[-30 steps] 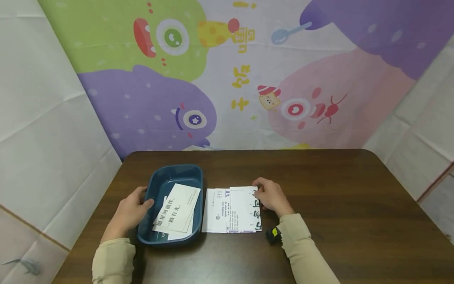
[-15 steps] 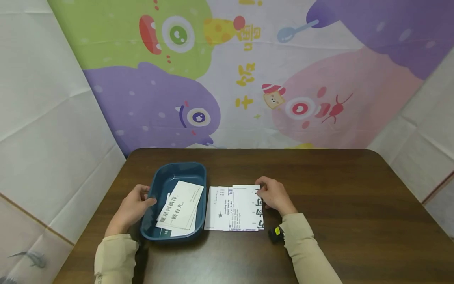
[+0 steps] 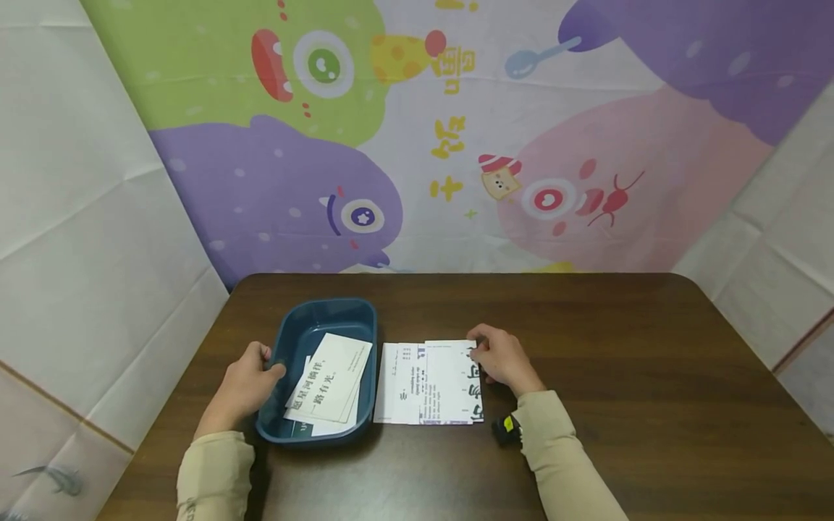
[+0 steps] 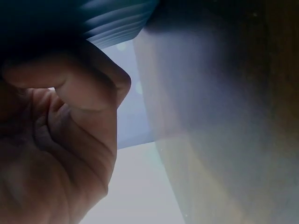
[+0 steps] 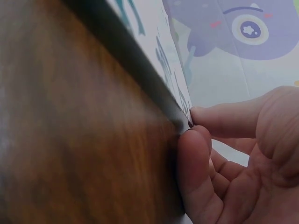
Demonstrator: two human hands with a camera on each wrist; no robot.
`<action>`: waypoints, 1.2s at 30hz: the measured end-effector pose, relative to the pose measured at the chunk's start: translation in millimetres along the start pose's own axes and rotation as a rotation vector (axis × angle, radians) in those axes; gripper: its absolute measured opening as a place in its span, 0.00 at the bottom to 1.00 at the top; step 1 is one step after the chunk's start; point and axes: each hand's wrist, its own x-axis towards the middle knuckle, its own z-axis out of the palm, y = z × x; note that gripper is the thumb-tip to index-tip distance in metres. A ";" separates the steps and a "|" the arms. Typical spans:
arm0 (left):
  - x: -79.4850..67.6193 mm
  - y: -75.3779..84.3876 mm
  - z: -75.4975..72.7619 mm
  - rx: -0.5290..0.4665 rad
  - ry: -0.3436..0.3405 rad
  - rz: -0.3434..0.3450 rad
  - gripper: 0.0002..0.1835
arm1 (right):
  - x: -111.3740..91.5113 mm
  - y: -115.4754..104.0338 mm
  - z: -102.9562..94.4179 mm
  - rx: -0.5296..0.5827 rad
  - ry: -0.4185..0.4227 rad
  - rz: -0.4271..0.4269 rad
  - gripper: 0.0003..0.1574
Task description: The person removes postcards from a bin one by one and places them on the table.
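Hardly anything has moved over the past second: both hands, the tray and the cards keep their places on the table, and only the head view has shifted slightly.

Right hand pinches the far right corner of the overlapping cards. From the head, the pinch is partly covered by the knuckles; the right wrist view shows the thumb and a fingertip meeting at the very corner, and a dark band below the card edge. Whether that edge is raised off the wood I cannot tell.

Left hand grips the left side of the blue tray, thumb over the rim. Its other fingers are mostly hidden in the head view, but the left wrist view, dim and blurred, shows them curled close under a dark ridged surface, apparently the tray's outer side. Those ridges do not show from the head.

Inside the tray, visible only from the head, loose cards lie fanned, large Chinese characters on the top one. Just right of the tray, the overlapping cards lie side on to it, dark brush characters along their right edge.

Near the right sleeve is a small black object with a yellow patch. Beyond the brown table hangs a cartoon backdrop; the right wrist view catches its purple one-eyed figure.
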 end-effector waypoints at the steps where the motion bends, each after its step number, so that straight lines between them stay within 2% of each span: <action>1: 0.0 -0.3 0.0 -0.003 0.002 0.000 0.12 | 0.1 0.3 0.1 0.001 -0.002 0.000 0.19; 12: 2.7 -4.9 1.5 -0.001 0.021 -0.026 0.12 | -0.6 0.0 0.1 0.007 -0.002 -0.007 0.19; 22: 5.6 -6.9 0.0 0.026 0.031 -0.016 0.11 | -0.1 -0.7 -0.6 -0.017 0.006 -0.003 0.19; 36: 4.7 -8.0 -1.8 0.008 -0.006 -0.066 0.12 | -0.3 -2.9 0.7 -0.055 -0.002 -0.009 0.19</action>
